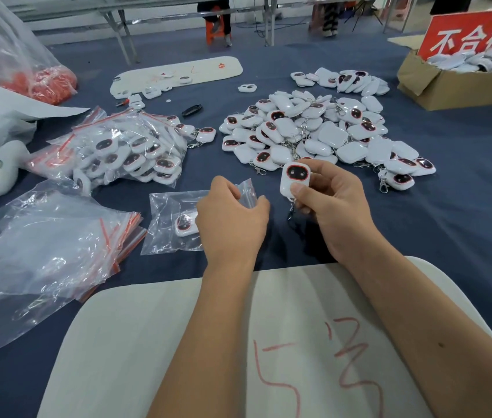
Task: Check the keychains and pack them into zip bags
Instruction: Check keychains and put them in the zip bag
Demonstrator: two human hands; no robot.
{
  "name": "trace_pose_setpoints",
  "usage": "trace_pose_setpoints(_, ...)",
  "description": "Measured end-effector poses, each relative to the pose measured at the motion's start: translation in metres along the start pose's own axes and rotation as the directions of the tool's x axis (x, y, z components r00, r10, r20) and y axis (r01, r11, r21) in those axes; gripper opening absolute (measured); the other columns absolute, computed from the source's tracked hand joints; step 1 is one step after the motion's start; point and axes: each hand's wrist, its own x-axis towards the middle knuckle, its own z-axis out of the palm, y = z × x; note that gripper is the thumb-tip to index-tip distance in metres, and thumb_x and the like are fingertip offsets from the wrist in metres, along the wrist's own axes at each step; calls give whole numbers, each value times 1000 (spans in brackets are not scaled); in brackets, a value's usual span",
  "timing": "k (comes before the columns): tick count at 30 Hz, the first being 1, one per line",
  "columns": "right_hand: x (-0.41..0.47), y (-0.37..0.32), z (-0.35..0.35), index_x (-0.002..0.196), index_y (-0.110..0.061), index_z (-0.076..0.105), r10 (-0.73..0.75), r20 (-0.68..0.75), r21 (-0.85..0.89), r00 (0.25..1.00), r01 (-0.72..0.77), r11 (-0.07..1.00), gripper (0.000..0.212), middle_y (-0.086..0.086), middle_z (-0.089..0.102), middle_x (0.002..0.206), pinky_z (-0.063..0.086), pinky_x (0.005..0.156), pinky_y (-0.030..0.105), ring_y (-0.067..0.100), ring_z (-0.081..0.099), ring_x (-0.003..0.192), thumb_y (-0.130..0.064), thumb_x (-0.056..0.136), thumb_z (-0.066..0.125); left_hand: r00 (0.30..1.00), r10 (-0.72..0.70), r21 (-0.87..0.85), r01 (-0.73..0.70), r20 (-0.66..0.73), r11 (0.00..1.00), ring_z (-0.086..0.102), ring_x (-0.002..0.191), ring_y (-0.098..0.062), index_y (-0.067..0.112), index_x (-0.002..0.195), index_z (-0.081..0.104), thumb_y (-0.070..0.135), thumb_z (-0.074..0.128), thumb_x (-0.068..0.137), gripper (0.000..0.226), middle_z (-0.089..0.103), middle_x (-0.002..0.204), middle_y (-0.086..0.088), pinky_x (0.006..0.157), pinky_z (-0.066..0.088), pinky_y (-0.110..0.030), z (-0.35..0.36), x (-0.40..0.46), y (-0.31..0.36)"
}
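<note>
My right hand (329, 203) holds a white keychain (294, 178) with a dark red-rimmed face upright, thumb on its lower front; its metal clasp hangs below. My left hand (229, 218) grips the mouth of a clear zip bag (172, 212) lying on the blue cloth, with one keychain (185, 225) inside it. A big heap of loose keychains (314, 131) lies just beyond my right hand. A pile of filled zip bags (124, 149) sits to the left. A stack of unfilled zip bags (48, 248) lies at the near left.
A cardboard box (450, 86) with a red sign holds more keychains at the far right. A white board (178, 342) with red writing lies under my forearms. Another white board (178, 73) lies at the back. Large plastic sacks (0, 55) stand far left.
</note>
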Motion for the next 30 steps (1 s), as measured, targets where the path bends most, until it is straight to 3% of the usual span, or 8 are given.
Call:
trace_pose_setpoints(4,-1,-2,0,112,-11,70,-22,-4,91,1000,22,996,21,-2,71,80,46,60,21,13,55,63,3,97,66,1000,-14,-50,14,7,999,59,67,-14,10,79,61,12,65,83,6,64,73,0,56,41,-18,-3,1,-2)
trace_pose_setpoints(7,-2,-6,4,112,-6,61,-29,10,212,1000,26,977,15,3,69,84,49,65,25,17,59,67,3,100,63,998,-6,-160,17,68,987,59,60,-13,11,75,64,7,62,83,9,66,67,-1,57,43,-14,-6,2,-2)
trace_pose_setpoints(11,-5,-9,9,103,-7,54,-39,118,361,992,-6,933,4,5,69,85,59,74,29,24,72,79,-4,106,55,982,17,-311,44,189,950,64,58,-30,8,75,64,6,64,87,12,66,64,-12,58,55,-41,-5,3,2)
trace_pose_setpoints(14,-5,-7,11,108,-8,54,-58,146,232,988,23,973,1,10,75,90,63,81,35,27,76,87,-7,108,55,966,27,-413,85,259,907,57,44,-25,4,78,62,-4,57,88,14,62,59,-17,43,45,-29,-4,1,5)
trace_pose_setpoints(18,-4,0,13,103,-14,49,-76,121,33,990,73,997,9,20,73,98,64,83,48,36,78,91,-8,108,54,982,1,-456,85,186,886,54,47,-24,10,71,59,-1,57,87,19,62,60,-19,47,43,-28,-6,3,7)
trace_pose_setpoints(23,-6,6,15,104,-14,57,-97,258,-257,961,165,952,4,13,71,83,60,66,41,32,72,74,-11,105,60,984,177,-386,-173,-25,906,53,53,-6,14,67,60,7,68,83,18,58,56,9,56,43,-19,-11,-1,11)
trace_pose_setpoints(27,-11,1,18,106,-18,67,-99,341,-328,935,217,919,14,12,71,77,54,67,41,18,62,67,-8,104,58,942,313,-284,-336,-124,898,54,54,-11,12,68,59,11,71,81,18,57,55,7,52,39,-14,-13,-4,10)
trace_pose_setpoints(30,-12,-1,21,110,-17,66,-112,355,-426,928,268,864,14,16,71,74,57,68,50,33,65,66,-8,100,62,932,328,-252,-359,-156,899,55,54,-14,12,68,59,12,72,82,19,56,54,6,51,40,-17,-12,-3,9)
